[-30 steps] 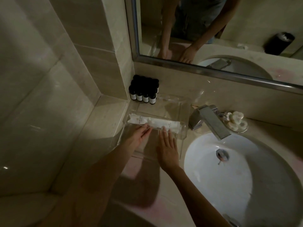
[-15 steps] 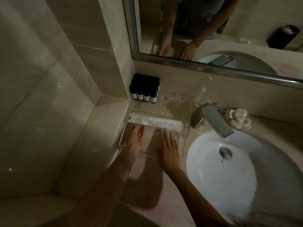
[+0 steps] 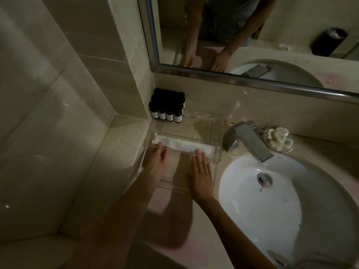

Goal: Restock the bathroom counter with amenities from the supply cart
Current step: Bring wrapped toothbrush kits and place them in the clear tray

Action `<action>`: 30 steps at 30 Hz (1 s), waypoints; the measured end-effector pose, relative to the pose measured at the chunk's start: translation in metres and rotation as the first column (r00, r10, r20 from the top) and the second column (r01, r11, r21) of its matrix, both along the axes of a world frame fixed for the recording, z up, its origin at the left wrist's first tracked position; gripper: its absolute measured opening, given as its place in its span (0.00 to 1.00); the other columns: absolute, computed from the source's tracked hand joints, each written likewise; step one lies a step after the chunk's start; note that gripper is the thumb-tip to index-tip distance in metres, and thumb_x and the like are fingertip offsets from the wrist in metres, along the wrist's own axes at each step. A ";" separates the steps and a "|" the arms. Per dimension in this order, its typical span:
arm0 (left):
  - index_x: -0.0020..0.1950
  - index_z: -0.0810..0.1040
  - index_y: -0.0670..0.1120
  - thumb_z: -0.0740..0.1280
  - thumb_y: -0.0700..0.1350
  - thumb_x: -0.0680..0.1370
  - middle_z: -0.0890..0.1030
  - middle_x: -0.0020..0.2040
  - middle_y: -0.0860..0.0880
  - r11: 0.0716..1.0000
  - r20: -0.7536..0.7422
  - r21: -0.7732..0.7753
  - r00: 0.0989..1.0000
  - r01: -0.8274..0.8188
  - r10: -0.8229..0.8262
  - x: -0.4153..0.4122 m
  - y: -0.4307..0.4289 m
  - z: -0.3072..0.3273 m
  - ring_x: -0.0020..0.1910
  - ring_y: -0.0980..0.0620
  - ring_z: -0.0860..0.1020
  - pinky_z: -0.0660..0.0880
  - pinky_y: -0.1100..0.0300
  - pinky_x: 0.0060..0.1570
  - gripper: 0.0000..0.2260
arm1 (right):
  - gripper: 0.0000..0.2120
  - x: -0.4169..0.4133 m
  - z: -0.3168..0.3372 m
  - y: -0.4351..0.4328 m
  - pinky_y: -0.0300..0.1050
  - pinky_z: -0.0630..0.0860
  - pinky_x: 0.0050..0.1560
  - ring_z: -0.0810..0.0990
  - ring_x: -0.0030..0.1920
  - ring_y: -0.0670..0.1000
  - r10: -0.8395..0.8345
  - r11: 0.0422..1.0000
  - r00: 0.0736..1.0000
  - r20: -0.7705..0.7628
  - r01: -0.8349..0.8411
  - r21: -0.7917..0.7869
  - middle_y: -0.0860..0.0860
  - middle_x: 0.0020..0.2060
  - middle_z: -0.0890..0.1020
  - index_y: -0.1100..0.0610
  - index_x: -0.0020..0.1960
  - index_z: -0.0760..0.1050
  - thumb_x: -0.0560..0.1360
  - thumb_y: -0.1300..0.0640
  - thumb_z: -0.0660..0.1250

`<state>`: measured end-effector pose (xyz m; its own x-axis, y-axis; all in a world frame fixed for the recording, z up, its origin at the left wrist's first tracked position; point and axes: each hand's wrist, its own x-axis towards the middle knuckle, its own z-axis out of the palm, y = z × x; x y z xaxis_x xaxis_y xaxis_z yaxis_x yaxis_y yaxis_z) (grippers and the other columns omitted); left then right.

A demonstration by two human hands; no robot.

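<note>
A clear acrylic tray [image 3: 217,131] sits on the counter left of the sink. A long white wrapped amenity packet [image 3: 184,145] lies across its middle. My left hand [image 3: 157,162] lies flat in the tray, fingertips touching the packet's left end. My right hand [image 3: 201,172] lies flat with straight fingers, its tips at the packet's right end. Several small dark bottles [image 3: 167,107] with white labels stand in the corner behind the tray.
A chrome faucet [image 3: 246,140] reaches over the white round sink [image 3: 272,206] on the right. A small dish of round white soaps [image 3: 279,139] sits behind the faucet. A mirror [image 3: 252,35] runs along the back wall; a tiled wall closes the left side.
Both hands have slid forward slightly, so that their fingertips now touch the packet's two ends. The left hand's fingers have flattened. The packet lies in the same place.
</note>
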<state>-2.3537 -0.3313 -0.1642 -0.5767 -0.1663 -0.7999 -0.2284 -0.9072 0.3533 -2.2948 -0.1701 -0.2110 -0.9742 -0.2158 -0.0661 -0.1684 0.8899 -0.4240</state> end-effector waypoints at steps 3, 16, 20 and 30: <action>0.50 0.78 0.39 0.68 0.39 0.77 0.82 0.51 0.43 0.997 -0.005 0.061 0.999 -0.053 0.053 -0.002 0.003 0.003 0.48 0.50 0.81 0.81 0.61 0.33 0.04 | 0.32 -0.011 0.002 0.001 0.52 0.44 0.77 0.39 0.78 0.53 -0.012 1.000 1.000 0.000 0.012 -0.010 0.55 0.78 0.45 0.58 0.79 0.47 0.78 0.47 0.45; 0.47 0.77 0.38 0.67 0.38 0.78 0.80 0.58 0.40 0.959 0.034 -0.270 0.996 0.089 -0.083 0.001 0.009 0.000 0.61 0.46 0.77 0.80 0.64 0.44 0.04 | 0.36 -0.021 0.002 0.000 0.50 0.39 0.77 0.36 0.77 0.50 -0.006 1.000 0.999 0.045 0.007 -0.020 0.51 0.78 0.40 0.55 0.79 0.40 0.74 0.43 0.41; 0.65 0.71 0.32 0.62 0.37 0.81 0.75 0.65 0.37 0.954 0.043 -0.279 0.994 0.109 -0.101 0.011 0.009 0.010 0.65 0.43 0.74 0.74 0.60 0.57 0.14 | 0.35 -0.020 0.005 0.001 0.50 0.38 0.76 0.36 0.77 0.52 0.008 1.000 0.999 0.043 -0.008 -0.015 0.52 0.77 0.39 0.54 0.78 0.38 0.76 0.42 0.44; 0.57 0.74 0.33 0.61 0.32 0.79 0.77 0.53 0.38 0.916 0.071 -0.351 0.981 0.192 -0.178 0.028 0.012 0.019 0.49 0.46 0.78 0.78 0.60 0.52 0.08 | 0.34 -0.001 0.018 0.004 0.50 0.45 0.78 0.41 0.78 0.52 0.003 0.998 0.998 0.056 0.001 -0.058 0.52 0.77 0.44 0.58 0.78 0.45 0.79 0.41 0.48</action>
